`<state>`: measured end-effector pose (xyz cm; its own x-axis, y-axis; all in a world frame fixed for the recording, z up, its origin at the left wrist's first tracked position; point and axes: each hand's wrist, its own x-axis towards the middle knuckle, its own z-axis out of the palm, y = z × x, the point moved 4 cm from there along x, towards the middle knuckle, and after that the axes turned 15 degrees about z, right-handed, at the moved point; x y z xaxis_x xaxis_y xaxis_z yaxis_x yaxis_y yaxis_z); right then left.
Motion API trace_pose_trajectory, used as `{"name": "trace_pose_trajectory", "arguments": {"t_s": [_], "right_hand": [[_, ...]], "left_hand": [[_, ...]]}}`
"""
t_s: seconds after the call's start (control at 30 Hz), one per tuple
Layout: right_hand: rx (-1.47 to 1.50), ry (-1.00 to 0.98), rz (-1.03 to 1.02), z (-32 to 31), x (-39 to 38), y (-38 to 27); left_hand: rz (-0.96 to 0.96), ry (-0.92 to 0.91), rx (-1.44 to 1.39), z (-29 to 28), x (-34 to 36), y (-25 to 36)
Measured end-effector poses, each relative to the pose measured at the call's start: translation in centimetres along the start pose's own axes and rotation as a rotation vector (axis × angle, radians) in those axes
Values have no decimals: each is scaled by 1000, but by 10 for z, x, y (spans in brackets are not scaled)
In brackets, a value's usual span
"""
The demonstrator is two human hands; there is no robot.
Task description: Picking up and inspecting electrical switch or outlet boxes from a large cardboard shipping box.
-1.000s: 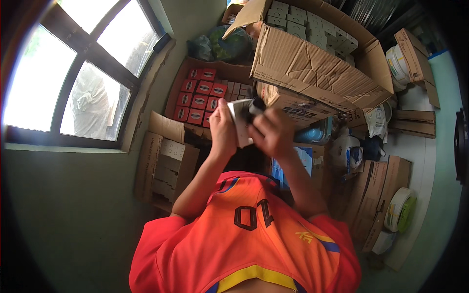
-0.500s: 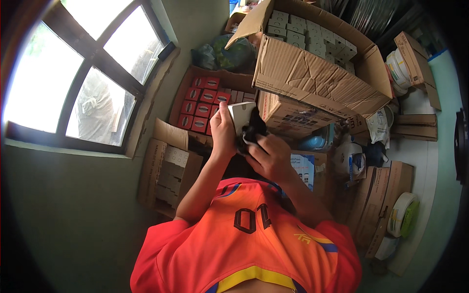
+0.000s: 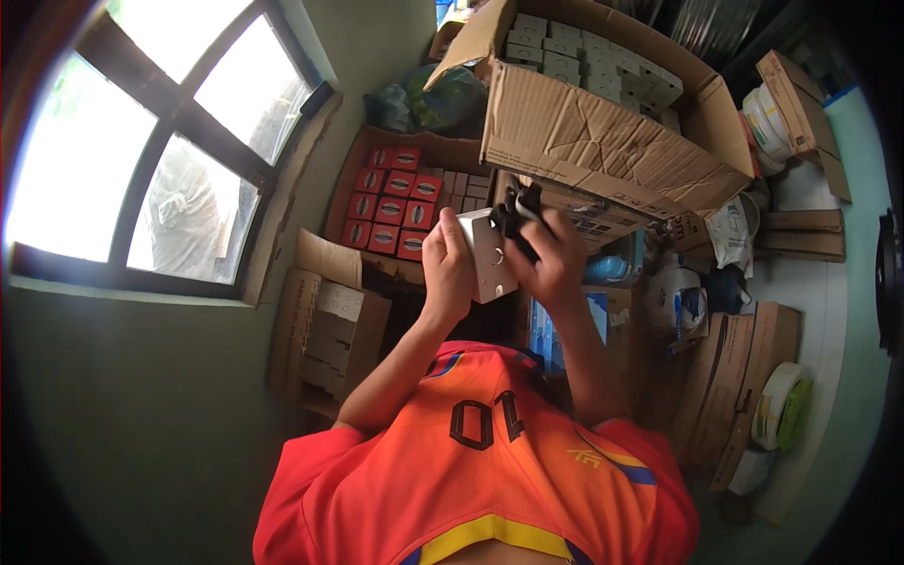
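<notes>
My left hand (image 3: 444, 270) grips the left side of a small white box (image 3: 488, 259), held upright with round marks on its face. My right hand (image 3: 556, 254) is closed on a crumpled black cloth (image 3: 516, 209) at the box's upper right edge. Both are held above my red shirt, in front of a cardboard carton (image 3: 340, 201) packed with several small red boxes (image 3: 386, 212).
A large open carton (image 3: 612, 141) of white boxes stands above. A smaller carton (image 3: 292, 325) with white pieces is at lower left, under the window (image 3: 179, 132). Bags (image 3: 428, 104), white coils (image 3: 782, 400), flattened cartons (image 3: 725, 377) and a blue package (image 3: 593, 320) lie around.
Since half a second ago my right hand and the black cloth have moved up and right, uncovering more of the white box's face. The box sits slightly lower and further right.
</notes>
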<state>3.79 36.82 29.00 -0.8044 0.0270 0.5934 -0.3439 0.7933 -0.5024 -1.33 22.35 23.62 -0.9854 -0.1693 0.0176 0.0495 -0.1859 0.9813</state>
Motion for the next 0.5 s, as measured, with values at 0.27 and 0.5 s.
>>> {"name": "trace_pose_trajectory", "arguments": {"t_s": [0.27,0.5], "right_hand": [[87,-77,-60,-7,18,-14],[86,-104,-131,-2,-1,-24]], "left_hand": [[70,60,-41,-6,3,19],[149,34,-163,-3,10,23]]}}
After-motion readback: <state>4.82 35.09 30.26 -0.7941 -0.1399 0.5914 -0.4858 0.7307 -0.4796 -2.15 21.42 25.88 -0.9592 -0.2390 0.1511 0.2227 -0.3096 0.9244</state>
